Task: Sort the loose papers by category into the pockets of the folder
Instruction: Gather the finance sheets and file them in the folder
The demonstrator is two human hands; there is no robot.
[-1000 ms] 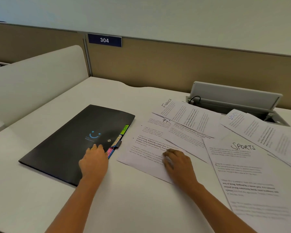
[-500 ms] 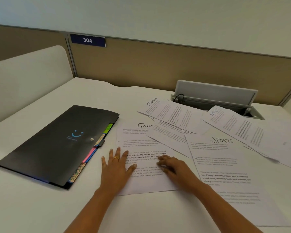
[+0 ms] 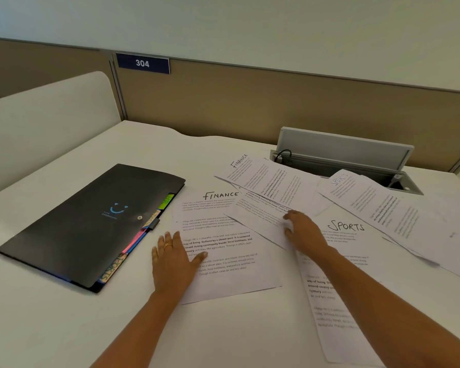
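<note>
A closed black folder (image 3: 91, 224) with a blue smiley and coloured tabs along its right edge lies at the left of the white desk. Just right of it lies a sheet headed FINANCE (image 3: 223, 251). My left hand (image 3: 173, 261) rests flat on that sheet's left edge, fingers spread. My right hand (image 3: 302, 231) presses its fingertips on an overlapping sheet (image 3: 258, 213) above it. A second FINANCE sheet (image 3: 266, 179) lies behind. One SPORTS sheet (image 3: 340, 261) sits under my right forearm, and a second SPORTS sheet (image 3: 377, 205) lies to the right.
An open cable box (image 3: 343, 155) with a raised grey lid and a black cable is set into the desk behind the papers. A tan partition carries a blue plate reading 304 (image 3: 142, 63). A white divider (image 3: 45, 123) borders the desk on the left.
My left hand left the folder and came down flat on the front FINANCE sheet. That sheet slid out towards me, baring its heading. My right hand shifted up and right onto the overlapping sheet.
</note>
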